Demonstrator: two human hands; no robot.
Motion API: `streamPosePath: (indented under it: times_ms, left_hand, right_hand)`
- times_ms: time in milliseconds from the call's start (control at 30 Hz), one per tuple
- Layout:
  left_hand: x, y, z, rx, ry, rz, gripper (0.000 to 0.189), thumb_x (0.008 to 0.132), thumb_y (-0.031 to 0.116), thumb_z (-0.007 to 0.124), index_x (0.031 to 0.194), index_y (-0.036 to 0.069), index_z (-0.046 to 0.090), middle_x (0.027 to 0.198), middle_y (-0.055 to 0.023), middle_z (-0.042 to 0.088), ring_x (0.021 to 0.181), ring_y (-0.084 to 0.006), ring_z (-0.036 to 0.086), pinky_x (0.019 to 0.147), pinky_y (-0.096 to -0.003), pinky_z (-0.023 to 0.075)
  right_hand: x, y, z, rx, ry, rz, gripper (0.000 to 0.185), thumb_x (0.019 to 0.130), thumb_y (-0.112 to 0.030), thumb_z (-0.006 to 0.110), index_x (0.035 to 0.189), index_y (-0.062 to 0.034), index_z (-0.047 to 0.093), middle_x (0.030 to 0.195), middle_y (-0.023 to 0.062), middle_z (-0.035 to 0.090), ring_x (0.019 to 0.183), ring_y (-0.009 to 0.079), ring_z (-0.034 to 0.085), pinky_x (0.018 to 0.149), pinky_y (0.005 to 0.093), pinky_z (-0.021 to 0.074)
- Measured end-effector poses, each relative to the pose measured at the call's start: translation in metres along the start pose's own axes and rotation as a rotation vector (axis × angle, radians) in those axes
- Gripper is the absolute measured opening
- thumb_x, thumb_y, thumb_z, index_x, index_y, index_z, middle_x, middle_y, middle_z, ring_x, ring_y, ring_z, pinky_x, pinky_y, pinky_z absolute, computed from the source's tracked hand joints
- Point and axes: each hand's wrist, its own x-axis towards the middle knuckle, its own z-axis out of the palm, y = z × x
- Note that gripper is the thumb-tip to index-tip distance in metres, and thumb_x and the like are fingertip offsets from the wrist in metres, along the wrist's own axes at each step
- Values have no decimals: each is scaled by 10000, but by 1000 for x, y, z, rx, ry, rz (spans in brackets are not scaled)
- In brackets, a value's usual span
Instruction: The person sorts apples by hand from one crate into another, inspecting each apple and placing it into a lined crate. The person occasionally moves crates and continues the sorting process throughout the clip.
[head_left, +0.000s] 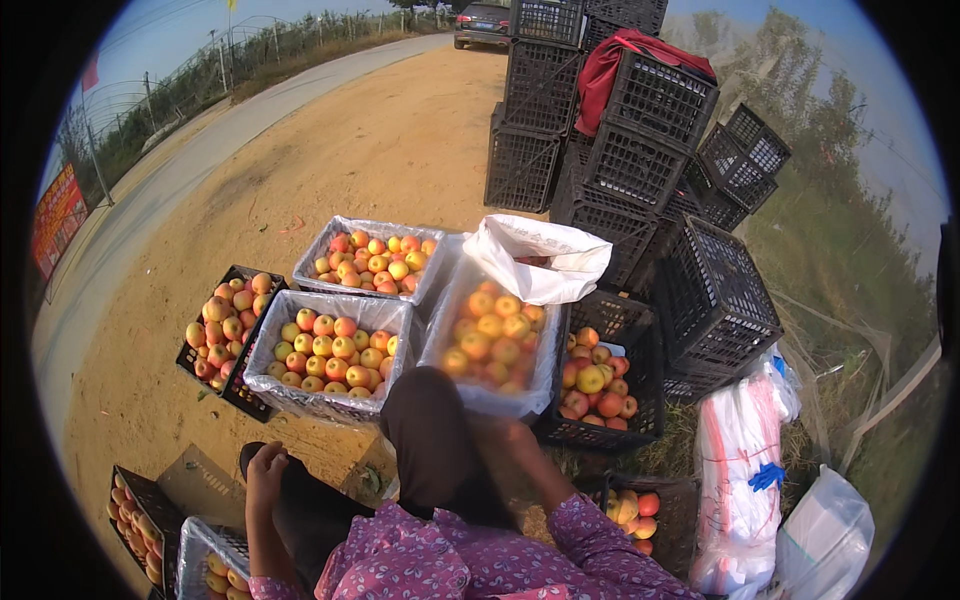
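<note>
My left hand (266, 466) hangs near my left knee with its fingers curled. I see nothing in it. My right hand (513, 435) is blurred beside my right knee, close to the near edge of a plastic-lined crate of apples (491, 397). Its fingers are hard to make out. Yellow-red apples (475, 345) in that crate look hazy. A white woven sack (551, 285) with its mouth spread lies over the crate's far end. To the right, a black plastic crate (645, 401) holds redder apples (590, 379). Left of my knee stands another lined crate of apples (262, 384).
Farther off is a third lined crate (300, 274), with a black crate (274, 289) at left. Stacked black crates (630, 165) rise at right, a red cloth (600, 79) on them. Plastic-wrapped white bundles (739, 480) lie right. More apple crates (172, 517) stand at lower left.
</note>
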Motion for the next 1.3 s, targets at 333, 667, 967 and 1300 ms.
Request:
streamPosePath:
  times_ms: [333, 667, 967, 1300]
  left_hand:
    - [16, 21, 36, -95, -140, -143, 352, 933, 48, 575, 1263, -73, 561, 1081, -124, 681, 930, -180, 653, 842, -302, 526]
    - [-10, 14, 33, 20, -117, -160, 361, 942, 116, 607, 1266, -41, 581, 1122, -125, 698, 1035, -178, 653, 901, -306, 505]
    - [-48, 2, 17, -124, -19, -458, 313, 934, 67, 575, 1224, -48, 594, 1128, -97, 668, 1012, -163, 624, 906, -292, 489]
    - [-70, -13, 9, -120, 2, -459, 310, 943, 77, 581, 1230, -40, 590, 1156, -98, 662, 1049, -156, 607, 918, -294, 483]
  right_hand:
    - [-1, 22, 65, -257, -486, 189, 239, 950, -172, 559, 1043, 1, 695, 936, 147, 688, 813, 186, 629, 704, 383, 510]
    - [-39, 79, 117, 73, -810, -45, 321, 904, -199, 630, 1153, -3, 674, 1126, 174, 698, 993, 245, 658, 884, 394, 502]
    - [-6, 37, 119, -121, -894, 217, 372, 977, -327, 496, 1078, -15, 672, 1096, 261, 652, 1040, 444, 606, 893, 474, 476]
    - [10, 44, 140, -349, -961, 57, 399, 949, -369, 516, 1125, -45, 669, 1093, 234, 670, 1068, 404, 618, 927, 445, 478]
